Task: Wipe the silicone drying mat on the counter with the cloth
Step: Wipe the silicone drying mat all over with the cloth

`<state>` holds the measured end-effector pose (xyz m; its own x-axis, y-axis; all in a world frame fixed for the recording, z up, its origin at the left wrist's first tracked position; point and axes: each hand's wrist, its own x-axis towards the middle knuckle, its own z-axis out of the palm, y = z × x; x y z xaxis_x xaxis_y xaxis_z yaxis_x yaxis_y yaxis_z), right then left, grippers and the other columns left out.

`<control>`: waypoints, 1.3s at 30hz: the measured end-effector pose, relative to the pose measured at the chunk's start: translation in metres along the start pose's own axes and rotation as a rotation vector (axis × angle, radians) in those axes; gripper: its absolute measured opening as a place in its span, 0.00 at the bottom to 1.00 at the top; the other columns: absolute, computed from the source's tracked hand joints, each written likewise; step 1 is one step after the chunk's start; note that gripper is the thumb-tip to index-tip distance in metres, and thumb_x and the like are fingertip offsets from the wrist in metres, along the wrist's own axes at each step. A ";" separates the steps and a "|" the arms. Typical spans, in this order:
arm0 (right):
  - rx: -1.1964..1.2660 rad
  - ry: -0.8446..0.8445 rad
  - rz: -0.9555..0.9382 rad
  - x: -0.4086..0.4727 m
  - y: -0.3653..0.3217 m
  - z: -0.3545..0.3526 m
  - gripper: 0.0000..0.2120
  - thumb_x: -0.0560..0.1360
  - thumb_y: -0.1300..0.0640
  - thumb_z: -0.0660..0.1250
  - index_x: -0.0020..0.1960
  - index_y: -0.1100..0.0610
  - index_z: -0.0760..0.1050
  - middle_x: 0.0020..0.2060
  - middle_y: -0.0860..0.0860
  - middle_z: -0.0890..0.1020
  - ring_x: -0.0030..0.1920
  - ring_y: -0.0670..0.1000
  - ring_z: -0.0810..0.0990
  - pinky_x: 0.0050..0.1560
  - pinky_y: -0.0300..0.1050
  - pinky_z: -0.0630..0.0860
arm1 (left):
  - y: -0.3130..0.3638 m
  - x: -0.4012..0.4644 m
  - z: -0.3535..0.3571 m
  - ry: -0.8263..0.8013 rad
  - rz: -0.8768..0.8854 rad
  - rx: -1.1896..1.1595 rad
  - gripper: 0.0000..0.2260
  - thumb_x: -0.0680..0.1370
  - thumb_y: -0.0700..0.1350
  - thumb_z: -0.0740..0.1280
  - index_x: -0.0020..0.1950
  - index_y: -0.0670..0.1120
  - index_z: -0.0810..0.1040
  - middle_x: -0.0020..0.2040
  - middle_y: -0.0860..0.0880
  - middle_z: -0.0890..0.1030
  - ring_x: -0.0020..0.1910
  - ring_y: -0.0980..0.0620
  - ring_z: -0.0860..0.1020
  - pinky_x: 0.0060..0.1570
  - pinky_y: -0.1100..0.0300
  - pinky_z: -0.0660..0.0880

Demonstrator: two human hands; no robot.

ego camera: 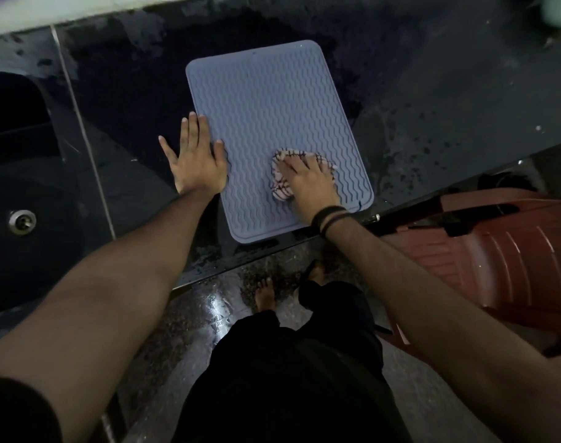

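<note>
Grey wavy-ribbed silicone drying mat [272,116] lies on the dark wet counter [448,107]. Left hand [197,158] presses its edge, fingers spread flat. Right hand [307,180] presses the bunched striped cloth [280,183] down with straight fingers.

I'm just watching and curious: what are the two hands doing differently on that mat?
The left hand lies flat and bare across the mat's left edge, partly on the counter; the right hand presses a bunched cloth on the mat's near part. The right wrist wears dark bands; the left has none. Both have fairly straight fingers pressing down.
</note>
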<state>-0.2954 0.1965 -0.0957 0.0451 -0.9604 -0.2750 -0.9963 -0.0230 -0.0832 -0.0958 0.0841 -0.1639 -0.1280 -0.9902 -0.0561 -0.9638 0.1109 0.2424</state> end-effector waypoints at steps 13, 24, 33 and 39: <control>0.039 -0.090 0.029 -0.062 0.022 -0.026 0.21 0.73 0.61 0.64 0.65 0.53 0.73 0.62 0.53 0.73 0.63 0.58 0.69 0.62 0.53 0.69 | -0.001 0.000 0.001 0.011 0.006 -0.018 0.28 0.84 0.56 0.44 0.83 0.46 0.51 0.83 0.48 0.53 0.82 0.51 0.49 0.74 0.31 0.39; 0.014 0.026 -0.018 -0.012 -0.015 0.004 0.31 0.71 0.63 0.66 0.73 0.53 0.65 0.68 0.52 0.69 0.66 0.59 0.67 0.65 0.57 0.67 | -0.001 0.001 0.003 0.002 -0.003 -0.007 0.28 0.84 0.56 0.44 0.83 0.47 0.51 0.83 0.49 0.52 0.82 0.51 0.49 0.74 0.31 0.38; 0.031 -0.092 -0.091 -0.059 0.005 -0.009 0.27 0.72 0.64 0.62 0.69 0.50 0.70 0.65 0.51 0.72 0.65 0.57 0.68 0.65 0.54 0.67 | -0.001 0.001 0.002 -0.002 -0.003 -0.019 0.28 0.84 0.56 0.43 0.83 0.47 0.50 0.83 0.49 0.51 0.82 0.51 0.48 0.74 0.31 0.38; 0.190 0.074 -0.022 0.004 -0.014 -0.026 0.30 0.68 0.65 0.67 0.70 0.55 0.70 0.65 0.54 0.73 0.64 0.59 0.69 0.65 0.56 0.68 | 0.000 0.001 0.000 -0.010 0.003 -0.019 0.28 0.84 0.56 0.44 0.83 0.47 0.50 0.83 0.49 0.51 0.82 0.51 0.48 0.74 0.31 0.38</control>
<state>-0.2829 0.1860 -0.0707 0.0541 -0.9781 -0.2009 -0.9631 0.0020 -0.2691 -0.0962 0.0828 -0.1638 -0.1329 -0.9890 -0.0649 -0.9590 0.1118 0.2605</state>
